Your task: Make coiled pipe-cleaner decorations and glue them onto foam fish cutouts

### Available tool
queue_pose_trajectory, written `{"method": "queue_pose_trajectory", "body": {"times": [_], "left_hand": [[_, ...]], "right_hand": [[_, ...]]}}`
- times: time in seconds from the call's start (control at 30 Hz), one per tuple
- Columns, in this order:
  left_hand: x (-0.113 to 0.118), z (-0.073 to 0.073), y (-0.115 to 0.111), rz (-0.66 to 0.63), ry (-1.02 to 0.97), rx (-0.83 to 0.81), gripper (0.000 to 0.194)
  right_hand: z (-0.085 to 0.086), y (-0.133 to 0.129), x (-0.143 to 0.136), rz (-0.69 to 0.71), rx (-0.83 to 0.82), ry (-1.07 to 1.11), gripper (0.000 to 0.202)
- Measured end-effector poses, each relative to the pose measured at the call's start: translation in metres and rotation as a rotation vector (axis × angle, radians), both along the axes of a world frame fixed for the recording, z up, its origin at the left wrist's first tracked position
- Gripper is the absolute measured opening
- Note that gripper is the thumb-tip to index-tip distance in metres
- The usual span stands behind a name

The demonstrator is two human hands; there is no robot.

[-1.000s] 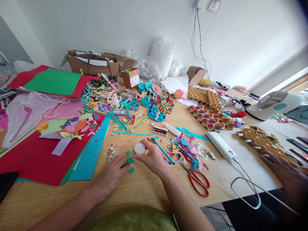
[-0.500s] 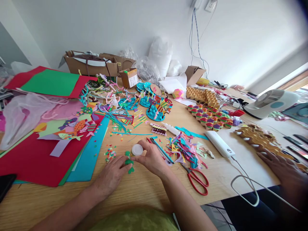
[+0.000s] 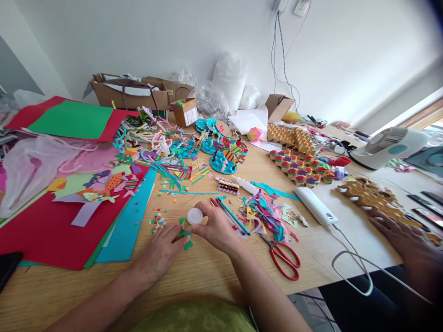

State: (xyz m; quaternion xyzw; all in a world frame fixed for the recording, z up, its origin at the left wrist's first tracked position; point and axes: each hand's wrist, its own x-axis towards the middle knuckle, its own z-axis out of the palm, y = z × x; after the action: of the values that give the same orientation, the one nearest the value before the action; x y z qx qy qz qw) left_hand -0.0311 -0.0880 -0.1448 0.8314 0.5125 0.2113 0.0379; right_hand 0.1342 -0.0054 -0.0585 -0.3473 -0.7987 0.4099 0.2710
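Open room about your grip: the wooden table shows a plain stretch between your forearms, on the body side of the grip, reaching down to the green clothing. Beyond the grip, a shorter open band ends at a thin blue strip. To the right of the grip, room is narrower: pens lie just beside your right hand, with paper scraps beyond them and red-handled scissors nearer the table's front edge, which slants away past your right forearm. To the left, small paper bits lie near your left fingertips, and the blue sheet under the red sheet bounds that side. Well apart at far right, another person's hand rests by a brown molded tray.

Hand pose: your right hand reaches in from the right, thumb and fingers closed around a small container, its pale round lid facing up, over the green cutout. Your left hand lies low, palm down, fingertips touching the cutout's left side; whether they pinch it or only press it, you cannot tell
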Motion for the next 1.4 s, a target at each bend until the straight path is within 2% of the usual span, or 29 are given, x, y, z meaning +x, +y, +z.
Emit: {"method": "queue_pose_trajectory", "body": {"times": [0.2, 0.37, 0.57, 0.93, 1.4], "left_hand": [[-0.0004, -0.0015, -0.0003, -0.015, 0.020, -0.009, 0.032], [-0.0017, -0.0049, -0.0008, -0.006, -0.003, -0.008, 0.033], [-0.0022, -0.0088, -0.0015, 0.008, -0.026, 0.053, 0.034], [-0.0014, -0.0005, -0.0017, 0.006, -0.008, 0.007, 0.032], [-0.0012, -0.0006, -0.0013, -0.005, -0.025, -0.036, 0.032]], "right_hand": [[0.0015, -0.0003, 0.0011, -0.034, 0.000, 0.016, 0.022], [0.0020, -0.0008, 0.0024, 0.019, -0.014, -0.009, 0.021], [0.0034, 0.0034, 0.0045, -0.060, 0.004, 0.023, 0.021], [-0.0006, -0.0001, 0.0038, -0.024, 0.016, 0.014, 0.021], [0.0017, -0.0016, 0.0017, -0.022, 0.000, -0.012, 0.024]]}}
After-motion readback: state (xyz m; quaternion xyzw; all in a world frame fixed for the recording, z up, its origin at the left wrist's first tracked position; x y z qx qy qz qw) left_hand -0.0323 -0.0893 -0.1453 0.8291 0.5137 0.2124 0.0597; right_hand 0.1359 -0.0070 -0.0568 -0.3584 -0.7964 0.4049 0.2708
